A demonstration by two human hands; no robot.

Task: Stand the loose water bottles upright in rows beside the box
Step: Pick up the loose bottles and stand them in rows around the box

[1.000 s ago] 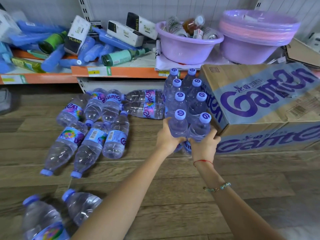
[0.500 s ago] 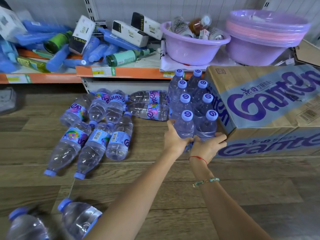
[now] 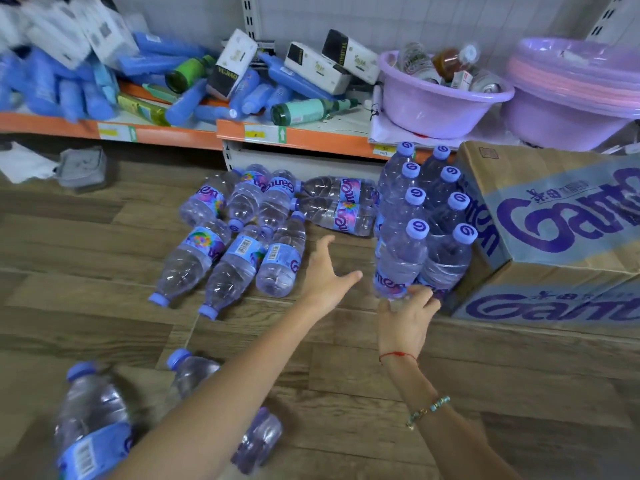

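Landmark: the cardboard box (image 3: 554, 237), printed "Ganten" in purple on a blue band, standing on the wooden floor (image 3: 346, 375) at the right.

Far left of the box, a grey pouch (image 3: 83, 168) lies on the floor under the orange-edged shelf (image 3: 173, 135). The shelf carries tumbled blue bottles (image 3: 180, 105), green bottles (image 3: 311, 110) and white cartons (image 3: 232, 69) marked "YUJIAO", though that lettering is small and partly blurred.

Left of the box and nearer the viewer, two loose bottles (image 3: 93, 427) lie on the floor, blurred, the left forearm crossing one of them.

Left of the box, farther back, a cluster of lying bottles (image 3: 239, 251) shows blue "Ganten" labels, colourful emblems and barcodes.

Left hand (image 3: 327, 275): grip apart, fingers spread, empty, hovering just right of the lying cluster and well left of the box.

Touching the box's left face, eight upright bottles (image 3: 426, 216) stand in two rows, blue caps bearing a white spiral mark.

Right hand (image 3: 407, 317): grip relaxed, fingertips touching the base of the nearest upright bottle; a red thread and a beaded bracelet (image 3: 427, 410) circle the wrist.

Above the box, on the shelf, a lilac basin (image 3: 436, 102) holds assorted bottles; stacked basins (image 3: 575, 95) stand beside it.
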